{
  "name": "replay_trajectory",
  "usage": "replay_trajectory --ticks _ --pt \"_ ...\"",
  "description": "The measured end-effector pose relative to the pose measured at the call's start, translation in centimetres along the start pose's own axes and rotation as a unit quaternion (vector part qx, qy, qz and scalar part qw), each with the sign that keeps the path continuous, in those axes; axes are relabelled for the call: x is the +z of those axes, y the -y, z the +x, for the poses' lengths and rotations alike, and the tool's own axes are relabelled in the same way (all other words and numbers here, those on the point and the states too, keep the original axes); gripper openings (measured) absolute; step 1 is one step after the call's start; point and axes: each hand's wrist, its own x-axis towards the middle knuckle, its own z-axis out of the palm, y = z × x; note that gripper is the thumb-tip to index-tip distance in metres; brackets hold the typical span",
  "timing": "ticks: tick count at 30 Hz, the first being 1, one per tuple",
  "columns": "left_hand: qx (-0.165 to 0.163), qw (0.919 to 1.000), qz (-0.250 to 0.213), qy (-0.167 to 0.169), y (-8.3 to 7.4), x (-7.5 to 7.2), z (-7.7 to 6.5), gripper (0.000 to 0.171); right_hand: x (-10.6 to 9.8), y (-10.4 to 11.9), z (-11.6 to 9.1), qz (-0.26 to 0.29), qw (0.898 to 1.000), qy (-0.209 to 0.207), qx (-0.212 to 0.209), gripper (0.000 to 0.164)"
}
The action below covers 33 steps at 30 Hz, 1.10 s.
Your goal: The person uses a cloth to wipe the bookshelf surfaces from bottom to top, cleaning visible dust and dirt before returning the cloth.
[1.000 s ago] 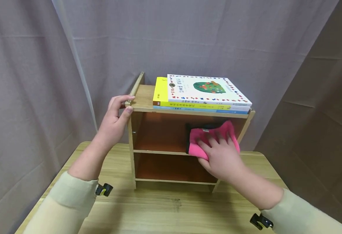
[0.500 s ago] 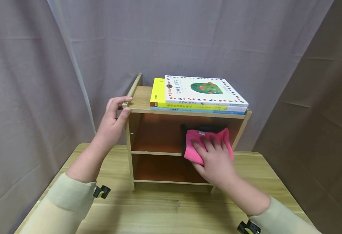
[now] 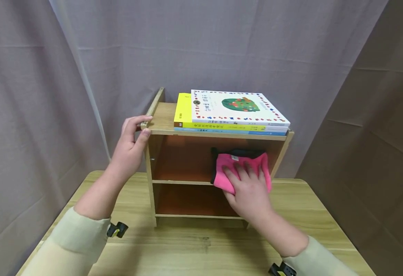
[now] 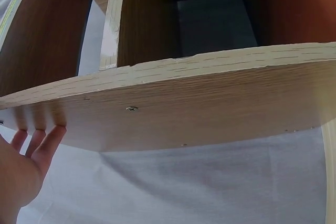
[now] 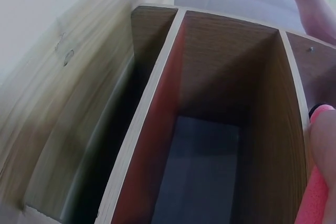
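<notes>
My left hand (image 3: 127, 149) grips the upper left corner of a small wooden shelf (image 3: 179, 183). Its thumb lies at the front edge, and in the left wrist view its fingertips (image 4: 50, 142) touch the outer face of the side panel. My right hand (image 3: 249, 191) holds a bright pink cloth (image 3: 223, 181) with a black underside at the front of the upper compartment, towards the right. The fingers spread over the cloth, while the thumb goes beneath its lower edge, partly hidden. Only part of that hand and the pink cloth (image 5: 314, 203) appears in the right wrist view.
Several books (image 3: 237, 109) lie stacked on the shelf's top board, a white one with a green picture uppermost. The shelf stands on a light wooden table (image 3: 177, 249). Grey curtains (image 3: 222, 46) hang behind and at both sides.
My right hand and the pink cloth have moved a little left and down towards the shelf's front. The left hand keeps its hold on the corner. The whole head view has shifted slightly.
</notes>
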Motion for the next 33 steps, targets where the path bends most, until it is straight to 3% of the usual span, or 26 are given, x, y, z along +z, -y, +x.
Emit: replay_trajectory --ticks 7,17,27,33 --pt "0.003 1.0 0.006 0.002 0.0 0.1 0.1 0.032 0.0 0.4 0.3 -0.007 1.0 0.01 0.006 0.046" --pt "0.005 0.9999 0.012 -0.003 0.0 0.0 0.0 0.031 -0.2 1.2 0.9 -0.016 0.998 0.059 0.015 0.048" --pt "0.008 0.9999 0.013 -0.002 0.0 0.1 0.0 0.032 0.0 2.1 1.5 -0.016 0.997 0.068 0.014 0.049" --pt "0.008 0.9999 0.006 -0.006 0.0 0.2 0.0 0.031 0.3 2.7 1.9 -0.012 0.999 0.052 0.001 0.048"
